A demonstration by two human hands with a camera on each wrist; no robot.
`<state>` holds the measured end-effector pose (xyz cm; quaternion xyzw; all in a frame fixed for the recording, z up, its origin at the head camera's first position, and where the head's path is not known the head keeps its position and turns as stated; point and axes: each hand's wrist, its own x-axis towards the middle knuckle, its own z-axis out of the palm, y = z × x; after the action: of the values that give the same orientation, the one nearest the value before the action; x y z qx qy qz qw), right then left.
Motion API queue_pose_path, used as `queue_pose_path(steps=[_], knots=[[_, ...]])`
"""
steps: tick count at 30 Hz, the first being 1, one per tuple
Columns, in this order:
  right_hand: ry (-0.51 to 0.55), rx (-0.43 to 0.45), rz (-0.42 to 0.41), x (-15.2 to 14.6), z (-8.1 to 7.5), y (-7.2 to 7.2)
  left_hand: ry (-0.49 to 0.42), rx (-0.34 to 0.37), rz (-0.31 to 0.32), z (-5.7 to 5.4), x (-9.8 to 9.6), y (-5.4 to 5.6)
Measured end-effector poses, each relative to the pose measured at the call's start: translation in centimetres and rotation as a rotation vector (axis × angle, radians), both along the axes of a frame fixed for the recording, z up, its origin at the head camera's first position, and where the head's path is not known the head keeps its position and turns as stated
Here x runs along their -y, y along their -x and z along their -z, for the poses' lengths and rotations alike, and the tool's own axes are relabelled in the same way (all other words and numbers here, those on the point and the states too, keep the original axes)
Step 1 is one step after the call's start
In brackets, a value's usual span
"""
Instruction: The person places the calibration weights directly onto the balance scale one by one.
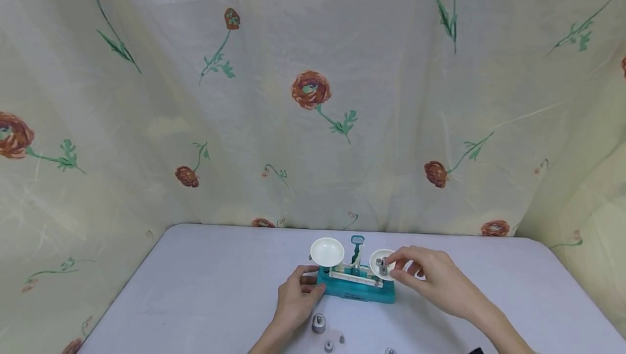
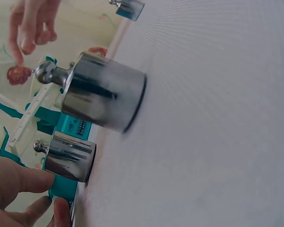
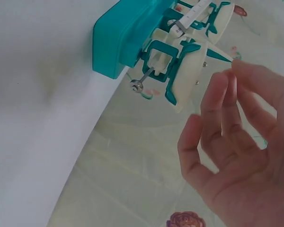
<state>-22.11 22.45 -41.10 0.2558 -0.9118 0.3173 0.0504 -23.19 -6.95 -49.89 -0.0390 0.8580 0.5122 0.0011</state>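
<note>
The balance scale [image 1: 349, 290] stands on the table [image 1: 220, 275], probably light and stiff; hold it by the base [image 1: 369, 292], not the delicate pans [image 1: 327, 252]. Your left hand [image 1: 296, 298] grips its left end. Your right hand [image 1: 432, 276] curves at the right-hand pan [image 1: 373, 261]; I can't tell whether it pinches the small weights [image 1: 383, 269], likely dense, slippery.

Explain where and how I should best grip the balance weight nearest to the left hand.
Probably pinch its top knob from above, slightly from the right: the balance weight stands upright, its rounded knob rises clear of the wider body, and the left hand is close on the left.
</note>
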Motion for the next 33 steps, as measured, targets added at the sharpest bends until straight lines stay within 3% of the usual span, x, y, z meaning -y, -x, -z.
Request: queue_pose_path(steps=[7, 13, 28, 33], knots=[[0.042, 0.167, -0.213, 0.0, -0.2, -0.3, -0.006, -0.006, 0.002, -0.1, 0.1, 0.0], [0.063, 0.205, -0.351, -0.1, 0.6, -0.3, 0.001, 0.005, -0.001, -0.2, 0.0, -0.1], [0.058, 0.417, -0.417, -0.2, 1.4, -0.2, 0.004, -0.009, -0.002, 0.0, 0.0, -0.1], [0.064, 0.416, -0.463, -0.3, 1.5, -0.2, 0.007, -0.009, -0.006, 0.0, -0.1, 0.0]])
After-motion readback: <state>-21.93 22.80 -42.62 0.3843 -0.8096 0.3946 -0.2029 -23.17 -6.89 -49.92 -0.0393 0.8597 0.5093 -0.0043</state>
